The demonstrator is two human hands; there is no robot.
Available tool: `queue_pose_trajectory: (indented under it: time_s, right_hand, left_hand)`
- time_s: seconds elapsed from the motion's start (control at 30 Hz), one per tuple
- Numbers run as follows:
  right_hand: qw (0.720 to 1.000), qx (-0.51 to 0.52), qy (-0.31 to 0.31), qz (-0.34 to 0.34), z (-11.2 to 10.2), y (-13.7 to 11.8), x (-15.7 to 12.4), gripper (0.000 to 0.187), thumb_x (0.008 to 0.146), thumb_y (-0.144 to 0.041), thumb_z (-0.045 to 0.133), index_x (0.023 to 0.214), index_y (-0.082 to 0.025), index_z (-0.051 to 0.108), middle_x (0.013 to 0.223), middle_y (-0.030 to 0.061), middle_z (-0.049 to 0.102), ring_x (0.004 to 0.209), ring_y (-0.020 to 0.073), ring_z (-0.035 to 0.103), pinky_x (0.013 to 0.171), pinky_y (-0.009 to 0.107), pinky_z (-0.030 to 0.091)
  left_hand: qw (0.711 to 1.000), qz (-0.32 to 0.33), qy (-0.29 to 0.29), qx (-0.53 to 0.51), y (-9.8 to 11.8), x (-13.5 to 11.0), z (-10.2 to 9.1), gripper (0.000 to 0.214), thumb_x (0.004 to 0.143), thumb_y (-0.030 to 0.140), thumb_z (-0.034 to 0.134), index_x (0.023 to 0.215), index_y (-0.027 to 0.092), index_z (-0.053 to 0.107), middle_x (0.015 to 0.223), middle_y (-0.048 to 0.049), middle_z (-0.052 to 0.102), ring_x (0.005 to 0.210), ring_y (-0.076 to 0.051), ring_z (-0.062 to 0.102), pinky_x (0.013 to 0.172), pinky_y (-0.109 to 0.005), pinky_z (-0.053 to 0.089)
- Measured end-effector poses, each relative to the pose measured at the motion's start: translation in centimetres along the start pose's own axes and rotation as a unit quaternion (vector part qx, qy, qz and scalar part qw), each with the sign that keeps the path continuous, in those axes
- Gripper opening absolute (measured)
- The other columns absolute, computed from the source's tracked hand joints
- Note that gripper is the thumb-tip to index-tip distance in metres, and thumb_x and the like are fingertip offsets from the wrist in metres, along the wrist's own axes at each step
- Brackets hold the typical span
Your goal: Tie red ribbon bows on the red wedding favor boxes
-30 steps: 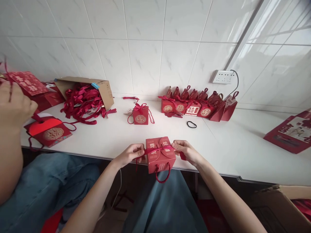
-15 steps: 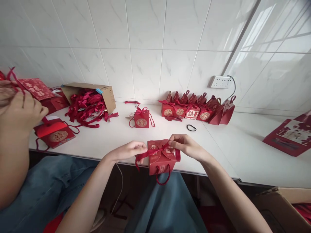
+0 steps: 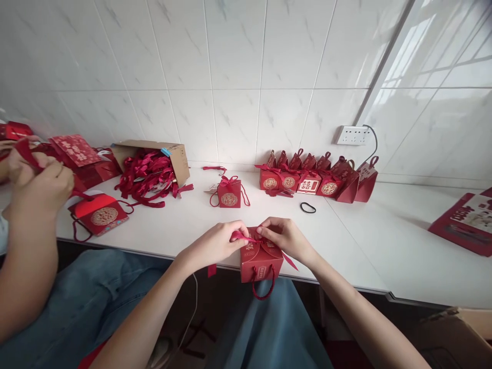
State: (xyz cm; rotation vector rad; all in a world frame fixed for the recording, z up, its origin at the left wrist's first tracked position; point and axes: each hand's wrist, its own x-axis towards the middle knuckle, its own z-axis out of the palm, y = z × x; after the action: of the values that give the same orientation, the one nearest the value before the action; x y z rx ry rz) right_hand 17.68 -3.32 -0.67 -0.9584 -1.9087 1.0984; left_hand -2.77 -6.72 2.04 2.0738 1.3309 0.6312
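Observation:
A small red gift box (image 3: 261, 260) with a cord handle stands at the near edge of the white table (image 3: 346, 241). A red ribbon (image 3: 246, 237) runs across its top. My left hand (image 3: 217, 242) pinches the ribbon at the box's left. My right hand (image 3: 282, 236) pinches it over the box's top, close to the left hand. One loose ribbon end hangs below my left hand, another trails right of the box.
A tied red box (image 3: 229, 192) sits mid-table, a row of finished boxes (image 3: 307, 179) by the wall, a black hair band (image 3: 308, 207) beside them. A cardboard carton of ribbons (image 3: 154, 169) lies left. Another person's hand (image 3: 38, 182) works at the far left.
My two hands have drawn together over the box top, pulling the ribbon in. The view has tilted up slightly, and the person at left has shifted their hands.

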Motion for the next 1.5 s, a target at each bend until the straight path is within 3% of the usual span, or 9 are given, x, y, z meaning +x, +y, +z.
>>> queue_pose_trajectory:
  time_s: [0.13,0.23,0.37,0.53,0.7,0.87,1.1,1.37,1.5]
  right_hand:
    - [0.999,0.034,-0.003,0.010,0.3,-0.1,-0.5,0.037,0.080,-0.053,0.056,0.076,-0.016,0.061,0.072,0.0025,0.062,0.063,0.0137,0.052,0.060,0.026,0.041]
    - [0.996,0.088,-0.030,0.014,0.0,-0.4,-0.7,0.037,0.081,-0.052,0.055,0.082,-0.016,0.062,0.081,0.0040,0.063,0.072,0.0157,0.055,0.066,0.028,0.043]
    - [0.995,0.094,-0.029,0.016,-0.2,-0.7,-0.6,0.034,0.080,-0.049,0.056,0.082,-0.016,0.061,0.082,0.0034,0.061,0.070,0.0144,0.053,0.065,0.027,0.042]
    - [0.998,0.062,-0.025,0.013,-0.2,-0.9,-0.4,0.030,0.080,-0.046,0.057,0.080,-0.016,0.057,0.075,0.0011,0.057,0.062,0.0119,0.049,0.057,0.026,0.039]
    - [0.999,0.011,-0.035,0.005,-1.2,-1.5,-0.6,0.029,0.082,-0.044,0.054,0.072,-0.017,0.054,0.068,-0.0010,0.054,0.061,0.0112,0.046,0.057,0.025,0.037]
    - [0.997,-0.026,-0.061,0.035,-2.5,-1.4,-1.3,0.038,0.081,-0.052,0.053,0.065,-0.018,0.050,0.059,-0.0036,0.046,0.054,0.0096,0.039,0.053,0.025,0.033]
    - [0.992,0.030,-0.107,0.058,-2.6,-0.5,-1.5,0.040,0.079,-0.056,0.057,0.071,-0.017,0.052,0.060,-0.0034,0.047,0.054,0.0096,0.041,0.052,0.024,0.033]
    - [0.994,0.064,-0.059,0.062,-1.7,-0.9,-0.9,0.036,0.071,-0.048,0.068,0.069,-0.018,0.050,0.058,-0.0044,0.049,0.052,0.0081,0.042,0.049,0.023,0.033]
    - [0.991,0.084,-0.062,0.084,-1.7,-0.7,-0.8,0.033,0.070,-0.045,0.068,0.081,-0.017,0.055,0.063,-0.0036,0.053,0.049,0.0074,0.041,0.046,0.022,0.031]
  left_hand:
    - [0.998,0.039,0.020,0.040,0.7,0.1,-0.2,0.020,0.084,0.036,0.050,0.079,0.020,0.060,0.091,-0.0019,0.059,0.079,-0.017,0.057,0.072,-0.026,0.043]
    - [0.999,0.027,0.027,0.030,1.3,0.3,0.1,0.016,0.082,0.034,0.051,0.085,0.020,0.059,0.097,-0.0022,0.060,0.082,-0.017,0.058,0.074,-0.027,0.045]
    - [0.997,-0.016,0.070,0.036,2.0,0.8,1.2,0.016,0.079,0.035,0.055,0.088,0.021,0.057,0.091,-0.0009,0.063,0.074,-0.015,0.058,0.064,-0.026,0.044]
    - [0.994,-0.011,0.100,0.032,2.1,1.3,2.9,0.014,0.082,0.033,0.051,0.077,0.020,0.053,0.077,0.0008,0.061,0.064,-0.013,0.054,0.056,-0.024,0.038]
    - [0.994,-0.003,0.107,-0.019,1.6,1.5,3.6,0.014,0.082,0.029,0.049,0.072,0.020,0.051,0.070,0.0021,0.060,0.061,-0.012,0.052,0.057,-0.023,0.038]
    - [0.988,-0.012,0.149,-0.028,0.9,1.6,4.0,0.009,0.081,0.027,0.048,0.076,0.020,0.050,0.075,0.0024,0.060,0.059,-0.011,0.051,0.058,-0.024,0.038]
    - [0.986,-0.016,0.168,-0.011,1.1,1.7,4.6,0.014,0.084,0.029,0.042,0.073,0.021,0.047,0.068,0.0025,0.058,0.061,-0.013,0.052,0.059,-0.024,0.037]
    - [0.979,-0.017,0.200,0.027,1.2,1.8,5.0,0.022,0.084,0.024,0.039,0.064,0.021,0.032,0.054,0.0055,0.038,0.049,-0.011,0.032,0.052,-0.024,0.026]
    - [0.980,-0.024,0.198,0.014,1.1,1.8,4.9,0.024,0.084,0.024,0.038,0.062,0.021,0.029,0.051,0.0060,0.034,0.047,-0.011,0.027,0.050,-0.024,0.024]
